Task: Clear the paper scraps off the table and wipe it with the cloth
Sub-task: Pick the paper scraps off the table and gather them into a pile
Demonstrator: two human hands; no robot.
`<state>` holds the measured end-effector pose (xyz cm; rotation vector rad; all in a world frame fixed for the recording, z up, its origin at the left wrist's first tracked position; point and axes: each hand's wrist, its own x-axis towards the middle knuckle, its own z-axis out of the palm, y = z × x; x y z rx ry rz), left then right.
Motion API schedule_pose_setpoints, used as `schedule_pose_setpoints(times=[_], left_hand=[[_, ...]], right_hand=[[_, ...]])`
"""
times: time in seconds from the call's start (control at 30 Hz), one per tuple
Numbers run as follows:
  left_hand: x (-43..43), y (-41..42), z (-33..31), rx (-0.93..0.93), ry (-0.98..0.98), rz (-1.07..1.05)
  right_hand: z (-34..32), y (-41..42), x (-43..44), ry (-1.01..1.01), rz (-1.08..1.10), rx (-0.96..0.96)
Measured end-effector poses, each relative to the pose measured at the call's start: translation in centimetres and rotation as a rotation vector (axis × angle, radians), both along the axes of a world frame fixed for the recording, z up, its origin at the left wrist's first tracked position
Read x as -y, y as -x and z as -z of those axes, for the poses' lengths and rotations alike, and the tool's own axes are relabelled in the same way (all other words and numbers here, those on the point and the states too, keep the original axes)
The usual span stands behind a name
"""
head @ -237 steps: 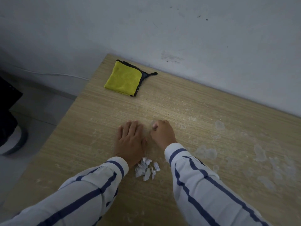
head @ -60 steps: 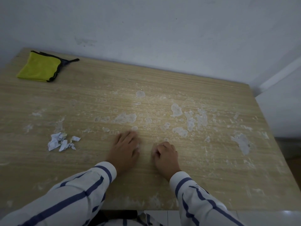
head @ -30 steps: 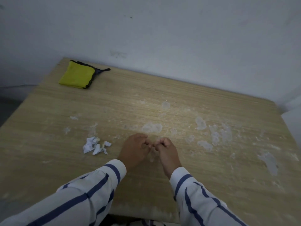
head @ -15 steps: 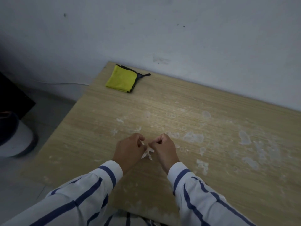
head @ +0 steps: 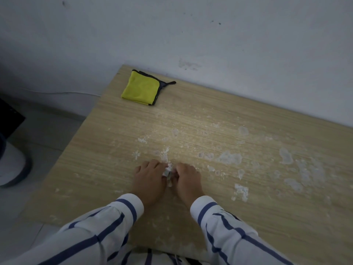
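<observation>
Head view looks down on a pale wall (head: 210, 35) that fills the far part of the scene, marked with a few dark specks and a scuffed patch just above the desk's far edge. Below it the desk (head: 267, 207), light wood grain, runs from the near edge out to the wall, and its surface carries many whitish smears and flaky patches (head: 230, 157), thickest toward the right. Grey floor (head: 38, 150) shows at the left past the desk's edge, with a dark and white object (head: 11, 163) partly cut off by the frame; what it is cannot be told. Two sleeves (head: 107, 230), white with blue stripes, reach in from the near edge. On the far left corner of the desk, close to the wall, lies the cloth (head: 140, 88), yellow with dark trim, folded flat and well apart from the hands. The left hand (head: 150, 180) and the right hand (head: 188, 180) rest side by side near the middle of the desk, knuckles up, fingers curled in toward each other. Between their fingertips sits a small bunch of paper scraps (head: 168, 171), white and crumpled, pinched by both hands just above or on the desk surface; which of the two cannot be told.
</observation>
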<state>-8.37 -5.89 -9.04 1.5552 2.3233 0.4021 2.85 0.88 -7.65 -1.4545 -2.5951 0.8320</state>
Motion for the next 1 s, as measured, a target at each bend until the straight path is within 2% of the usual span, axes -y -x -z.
schedule_pose_setpoints(times=[0.17, 0.4, 0.63, 0.83, 1.0], left_hand=[[0.0, 0.3, 0.2, -0.034, -0.019, 0.045], [-0.2, 0.6, -0.3, -0.046, 0.007, 0.089], [-0.7, 1.0, -0.5, -0.01, -0.043, 0.113], [-1.7, 1.0, -0.6, 0.028, -0.103, 0.038], [-3.7, -0.3, -0.8, -0.011, -0.117, 0.139]], right_hand=[[0.3, -0.2, 0.2, -0.061, 0.0, 0.013], [0.0, -0.6, -0.4, 0.065, 0.037, -0.104], [-0.4, -1.0, -0.8, 0.062, 0.056, -0.14], [-0.1, -1.3, -1.3, 0.012, 0.146, -0.171], [0.0, -3.4, -2.1, -0.069, 0.224, -0.045]])
